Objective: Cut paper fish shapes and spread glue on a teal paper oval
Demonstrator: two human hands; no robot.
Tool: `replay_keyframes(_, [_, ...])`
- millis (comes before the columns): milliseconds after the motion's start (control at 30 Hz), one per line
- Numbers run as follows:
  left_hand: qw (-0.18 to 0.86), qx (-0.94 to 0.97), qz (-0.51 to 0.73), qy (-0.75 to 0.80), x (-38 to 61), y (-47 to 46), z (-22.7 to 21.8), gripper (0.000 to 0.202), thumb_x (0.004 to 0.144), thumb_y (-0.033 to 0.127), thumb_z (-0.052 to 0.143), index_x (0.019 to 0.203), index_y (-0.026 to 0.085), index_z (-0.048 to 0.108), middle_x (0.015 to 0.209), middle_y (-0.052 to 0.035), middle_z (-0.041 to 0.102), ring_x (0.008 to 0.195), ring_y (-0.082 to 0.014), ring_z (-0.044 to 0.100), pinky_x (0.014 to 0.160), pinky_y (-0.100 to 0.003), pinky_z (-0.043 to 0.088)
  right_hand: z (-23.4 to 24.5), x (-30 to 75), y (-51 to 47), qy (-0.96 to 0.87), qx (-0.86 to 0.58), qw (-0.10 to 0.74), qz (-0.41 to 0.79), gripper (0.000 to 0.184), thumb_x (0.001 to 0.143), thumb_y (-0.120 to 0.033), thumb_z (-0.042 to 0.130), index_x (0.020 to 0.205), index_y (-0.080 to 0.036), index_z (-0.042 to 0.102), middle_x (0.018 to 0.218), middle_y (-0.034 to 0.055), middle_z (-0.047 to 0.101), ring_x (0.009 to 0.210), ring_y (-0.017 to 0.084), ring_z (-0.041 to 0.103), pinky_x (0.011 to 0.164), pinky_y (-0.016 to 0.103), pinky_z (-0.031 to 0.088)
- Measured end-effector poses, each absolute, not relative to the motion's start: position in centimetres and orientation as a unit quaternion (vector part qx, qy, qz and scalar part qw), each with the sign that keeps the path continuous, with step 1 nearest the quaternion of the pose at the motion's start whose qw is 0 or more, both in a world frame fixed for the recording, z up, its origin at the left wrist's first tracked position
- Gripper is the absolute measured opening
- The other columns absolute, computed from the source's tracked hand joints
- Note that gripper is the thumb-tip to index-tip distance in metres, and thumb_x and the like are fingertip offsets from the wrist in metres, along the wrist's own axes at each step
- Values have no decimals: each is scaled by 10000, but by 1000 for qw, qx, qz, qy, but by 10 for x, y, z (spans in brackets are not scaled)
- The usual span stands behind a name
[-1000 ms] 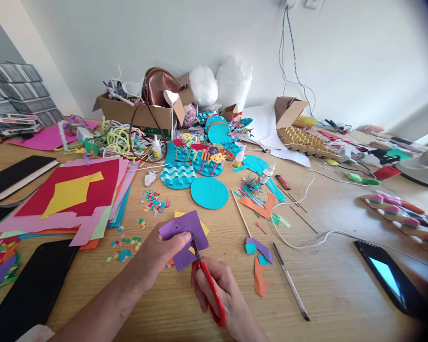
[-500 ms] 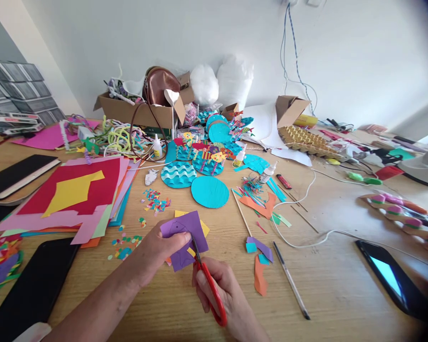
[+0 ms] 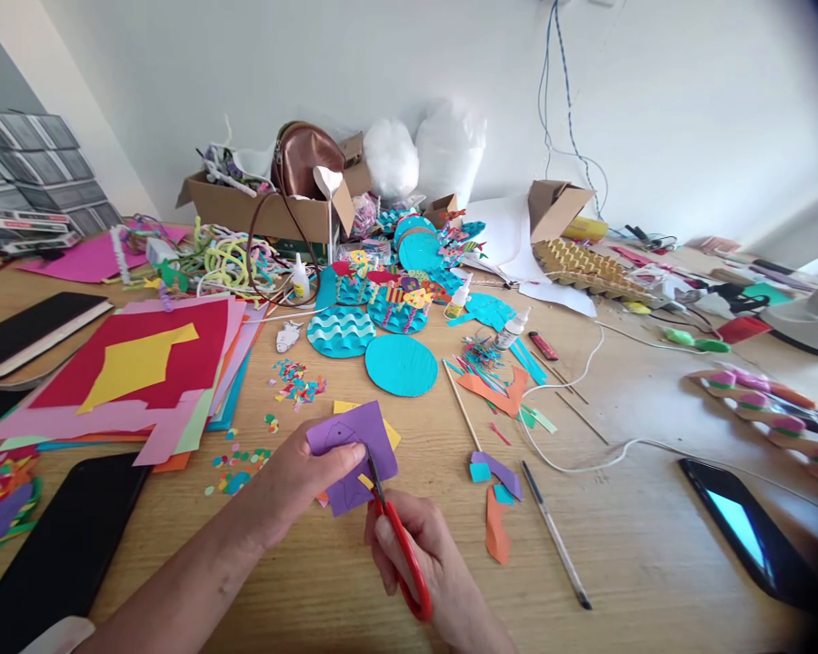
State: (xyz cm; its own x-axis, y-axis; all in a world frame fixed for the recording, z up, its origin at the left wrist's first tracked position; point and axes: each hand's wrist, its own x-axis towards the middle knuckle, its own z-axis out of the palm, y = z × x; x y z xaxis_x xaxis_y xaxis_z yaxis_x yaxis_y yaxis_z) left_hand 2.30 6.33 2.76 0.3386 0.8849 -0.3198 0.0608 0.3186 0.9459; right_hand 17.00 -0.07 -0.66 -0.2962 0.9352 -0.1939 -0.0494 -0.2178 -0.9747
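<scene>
A piece of purple paper (image 3: pixel 379 434) with a pencilled outline on it is pinched in my left hand (image 3: pixel 320 472), thumb on top. My right hand (image 3: pixel 423 545) is wrapped round red-handled scissors (image 3: pixel 409 568). Their dark blades lie at the paper, beside my left thumb. Part of the outline is hidden by that thumb. Just behind the purple sheet a yellow paper piece (image 3: pixel 392 425) shows on the table. Paper dots and small confetti (image 3: pixel 300 381) are scattered to the left of it. Beyond lies a round turquoise disc (image 3: pixel 402 366).
Stacked coloured sheets (image 3: pixel 136 354) and a black phone-like slab (image 3: pixel 68 536) lie left. On the right are a pen (image 3: pixel 556 536), orange and purple scraps (image 3: pixel 497 531), a white cable (image 3: pixel 586 472) and a smartphone (image 3: pixel 743 527). Glue bottles (image 3: pixel 511 329) and cardboard boxes (image 3: pixel 259 218) stand farther back.
The camera view has shifted very slightly. Both hands, the purple paper and the scissors keep nearly the same positions.
</scene>
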Motion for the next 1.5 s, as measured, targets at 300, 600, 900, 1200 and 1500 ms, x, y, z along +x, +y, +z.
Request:
replay_keyframes(300, [657,487,289,498,27,62,38,282,625,340,603,832,166,679,631,-5,633,633,-191,573,609,-284,443,-6,172,-3,-501,-447,386,633,518,785,-657,415,572,-187,385,449,-64,378,406,51,289,407,187,243])
replay_keyframes(600, [649,525,270,481,24,65,39,314,674,345,564,906,161,668,743,-29,667,717,-217,591,659,-313,458,-2,171,0,-487,-454,375,645,526,760,-682,422,579,-189,395,425,-71,354,387,52,275,383,187,232])
replay_keyframes(900, [685,514,260,446,17,69,41,199,671,323,598,787,180,675,693,12,629,648,-152,546,617,-240,431,-4,173,-1,-499,-450,362,646,513,786,-647,424,558,-189,385,424,-67,350,388,51,275,377,185,223])
replay_keyframes(1200, [686,524,250,439,11,71,35,168,657,318,628,737,175,665,696,2,638,656,-161,560,616,-240,436,-11,178,-4,-531,-465,351,616,391,854,-384,451,529,-184,366,453,-65,343,421,53,287,393,187,205])
replay_keyframes(1500, [688,525,237,442,9,71,38,194,659,322,627,778,179,682,720,-7,661,702,-180,580,643,-258,454,-13,179,-5,-541,-468,347,606,399,858,-440,442,557,-186,377,465,-72,310,429,57,271,401,200,195])
